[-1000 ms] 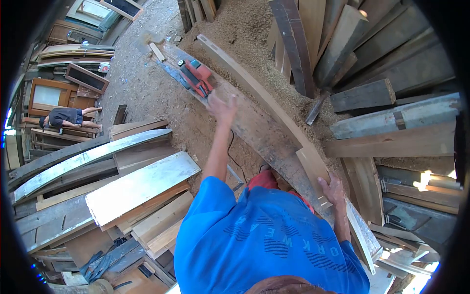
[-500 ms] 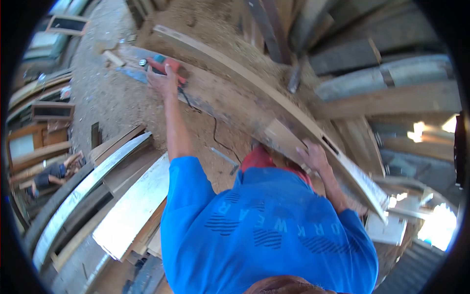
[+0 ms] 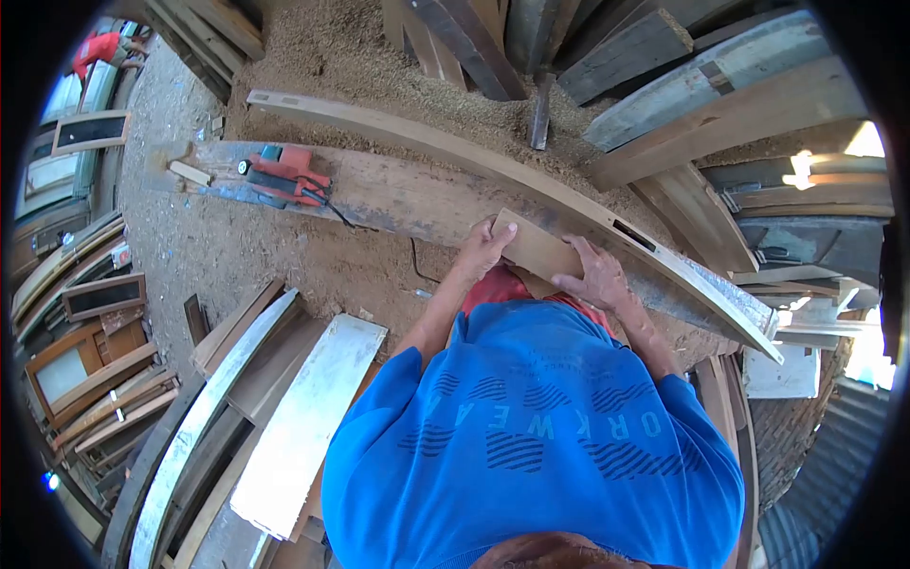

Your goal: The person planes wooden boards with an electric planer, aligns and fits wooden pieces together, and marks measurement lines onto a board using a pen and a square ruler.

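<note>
A short, flat piece of wood lies across my lap, at the near edge of the long plank. My left hand grips its left end, with the thumb on top. At the right end my right hand closes around the wood, fingers over the far edge. A red handheld power tool with a black cord rests on the plank to the left, untouched; its exact kind is hard to make out. Along the plank's far side runs a long, narrow timber with slots cut in it.
A small wood strip lies at the plank's left end. Boards, one painted white, are stacked at lower left. Heavy timbers lean at upper right. Sawdust covers the ground. Another person in red is at far upper left.
My left hand has let go of the red power tool and come back to the short piece of wood. That piece is now between both hands.
</note>
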The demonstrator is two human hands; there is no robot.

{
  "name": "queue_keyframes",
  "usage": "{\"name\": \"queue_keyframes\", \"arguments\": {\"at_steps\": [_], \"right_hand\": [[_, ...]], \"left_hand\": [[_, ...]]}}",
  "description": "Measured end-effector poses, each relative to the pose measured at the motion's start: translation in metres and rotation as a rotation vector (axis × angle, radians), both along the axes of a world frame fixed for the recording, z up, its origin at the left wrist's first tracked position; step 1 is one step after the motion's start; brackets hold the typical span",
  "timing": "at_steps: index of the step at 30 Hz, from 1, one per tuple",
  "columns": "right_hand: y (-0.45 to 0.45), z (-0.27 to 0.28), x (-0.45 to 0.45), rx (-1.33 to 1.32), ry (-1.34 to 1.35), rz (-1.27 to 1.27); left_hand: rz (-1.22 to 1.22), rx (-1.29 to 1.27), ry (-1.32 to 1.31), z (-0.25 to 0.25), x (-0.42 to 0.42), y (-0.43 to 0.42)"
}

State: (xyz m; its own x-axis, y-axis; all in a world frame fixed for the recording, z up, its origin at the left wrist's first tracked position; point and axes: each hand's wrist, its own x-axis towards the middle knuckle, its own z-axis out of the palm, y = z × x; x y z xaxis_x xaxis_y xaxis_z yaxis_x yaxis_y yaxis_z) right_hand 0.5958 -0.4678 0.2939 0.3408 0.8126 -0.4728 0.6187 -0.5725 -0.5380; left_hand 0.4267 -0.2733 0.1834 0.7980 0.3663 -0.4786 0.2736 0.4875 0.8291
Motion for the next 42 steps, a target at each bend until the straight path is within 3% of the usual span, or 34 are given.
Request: {"name": "queue_keyframes", "arguments": {"at_steps": [3,9,12,13,16,20,23,26,29,31,35,38,42], "right_hand": [[-0.016,0.004,-0.006,0.001,-0.275,0.102],[-0.055,0.003,0.019,-0.235,-0.26,-0.016],[-0.089,-0.003,0.046,-0.131,-0.369,-0.109],[-0.1,-0.01,0.057,-0.136,-0.408,-0.133],[-0.137,-0.036,0.092,-0.154,-0.514,-0.23],[-0.168,-0.048,0.123,-0.162,-0.478,-0.257],[-0.18,-0.066,0.13,-0.111,-0.442,-0.2],[-0.181,-0.081,0.128,-0.129,-0.458,-0.188],[-0.175,-0.094,0.129,-0.093,-0.484,-0.129],[-0.182,-0.092,0.134,-0.063,-0.524,-0.054],[-0.172,-0.046,0.138,-0.154,-0.314,-0.124],[-0.185,-0.038,0.143,-0.149,-0.224,-0.155],[-0.205,-0.039,0.145,-0.009,-0.234,-0.062]], "left_hand": [[0.021,-0.161,0.078,0.002,0.016,-0.011],[-0.016,-0.494,0.134,0.024,0.052,-0.042],[0.07,0.152,0.166,0.001,0.068,-0.03],[0.195,0.828,-0.052,-0.033,0.071,-0.021],[-0.196,1.524,0.413,0.06,0.075,0.016],[-0.174,1.447,0.475,0.049,0.082,0.026],[0.124,1.283,0.581,0.016,0.074,0.035],[0.218,1.266,0.694,0.021,0.066,0.021],[-0.157,1.492,0.574,0.021,0.071,0.011],[-0.35,1.525,0.493,0.02,0.085,0.005],[-0.673,1.461,0.251,0.01,0.123,-0.012],[-0.802,1.385,0.227,-0.006,0.142,-0.023],[-0.657,1.359,0.142,0.016,0.154,-0.052]]}}
